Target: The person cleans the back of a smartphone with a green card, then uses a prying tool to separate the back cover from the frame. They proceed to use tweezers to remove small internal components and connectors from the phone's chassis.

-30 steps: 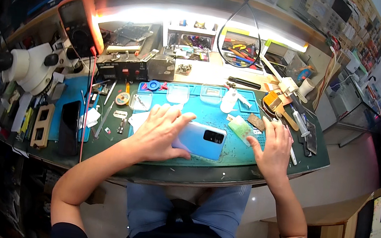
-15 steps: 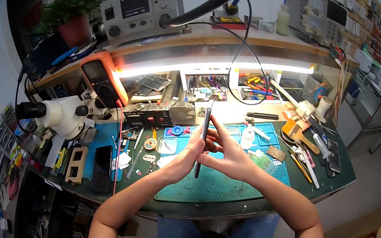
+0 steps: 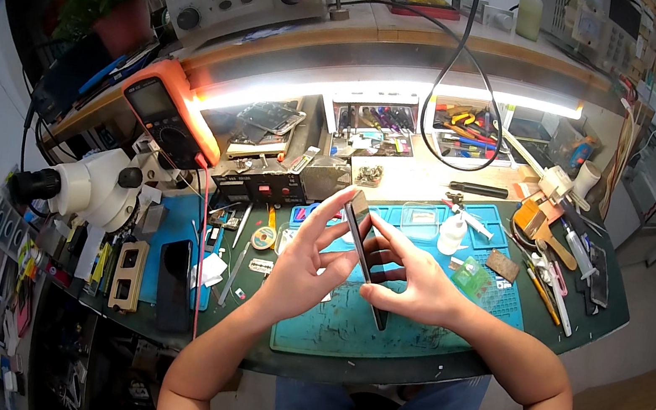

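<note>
Phone [image 3: 367,266] tipped nearly edge-on, held between 2 hands above the teal mat [image 3: 311,331].
Its far end points toward 11 o'clock. From 3 o'clock the right hand [image 3: 422,289] grips it, thumb at the near edge; at 8 o'clock the left hand [image 3: 297,272] has its fingers spread, and I cannot tell whether they touch. Best to hold it by its edges, fingertips off its flat faces, low over the mat, and clear of the white bottle [image 3: 451,235] at 2 o'clock.
</note>
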The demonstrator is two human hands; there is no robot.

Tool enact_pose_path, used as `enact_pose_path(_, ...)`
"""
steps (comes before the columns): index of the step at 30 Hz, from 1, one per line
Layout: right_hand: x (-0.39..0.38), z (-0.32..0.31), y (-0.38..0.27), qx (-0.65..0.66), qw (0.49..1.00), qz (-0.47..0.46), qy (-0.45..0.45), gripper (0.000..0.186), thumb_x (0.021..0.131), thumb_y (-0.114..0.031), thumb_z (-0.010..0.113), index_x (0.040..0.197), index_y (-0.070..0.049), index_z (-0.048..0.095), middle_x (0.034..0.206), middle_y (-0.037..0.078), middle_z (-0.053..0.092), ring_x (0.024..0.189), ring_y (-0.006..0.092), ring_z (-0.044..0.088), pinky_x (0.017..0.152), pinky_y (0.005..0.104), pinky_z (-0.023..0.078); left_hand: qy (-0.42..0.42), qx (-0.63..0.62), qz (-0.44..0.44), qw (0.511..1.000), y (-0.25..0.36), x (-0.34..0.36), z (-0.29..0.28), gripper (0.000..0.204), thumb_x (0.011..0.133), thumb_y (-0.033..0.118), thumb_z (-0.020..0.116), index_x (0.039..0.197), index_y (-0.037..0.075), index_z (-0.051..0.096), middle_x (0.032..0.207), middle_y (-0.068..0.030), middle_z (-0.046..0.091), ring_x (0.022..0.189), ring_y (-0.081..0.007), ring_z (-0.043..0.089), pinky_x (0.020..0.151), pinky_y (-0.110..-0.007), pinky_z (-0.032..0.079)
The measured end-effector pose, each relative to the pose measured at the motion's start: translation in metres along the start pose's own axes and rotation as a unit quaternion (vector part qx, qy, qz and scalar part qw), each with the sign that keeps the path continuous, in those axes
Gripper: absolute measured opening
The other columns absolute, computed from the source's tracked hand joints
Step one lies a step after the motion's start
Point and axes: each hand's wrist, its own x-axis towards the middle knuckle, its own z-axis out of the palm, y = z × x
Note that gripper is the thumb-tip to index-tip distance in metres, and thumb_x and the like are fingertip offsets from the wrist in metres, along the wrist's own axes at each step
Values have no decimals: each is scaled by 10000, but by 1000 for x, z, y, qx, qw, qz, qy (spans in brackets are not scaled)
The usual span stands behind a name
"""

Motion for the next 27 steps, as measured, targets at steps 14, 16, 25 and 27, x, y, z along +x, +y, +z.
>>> enact_pose_path(14,-4,8,2,14,999,-6,31,803,898,-168,677,1586,35,317,1328,179,595,1114,248,654,939,384,570,99,36,2,994,-1,0,-4,649,847,-128,456,1469,37,375,1255,-139,615,1158,-161,641,932,-281,517)
enact_pose_path(16,-3,10,6,6,999,-24,34,741,921,-153,630,1575,37,337,1346,175,576,1109,240,644,930,390,560,117,23,3,993,-5,-1,3,536,912,-95,510,1420,31,395,1272,-139,608,1199,-168,637,865,-262,540)
enact_pose_path(25,-4,15,-5,45,999,-7,16,686,938,-182,445,1593,-9,338,1464,202,525,1257,292,586,1086,391,454,174,26,12,984,-32,4,-13,369,1023,-41,519,1367,18,401,1302,-175,614,1190,-209,662,1001,-327,542)
enact_pose_path(27,-5,16,-4,43,999,-12,11,680,940,-193,435,1590,-14,344,1468,209,522,1286,296,572,1111,388,432,171,-53,-36,983,-17,7,-3,437,1017,-51,509,1427,1,367,1355,-200,595,1197,-225,662,1020,-328,535)
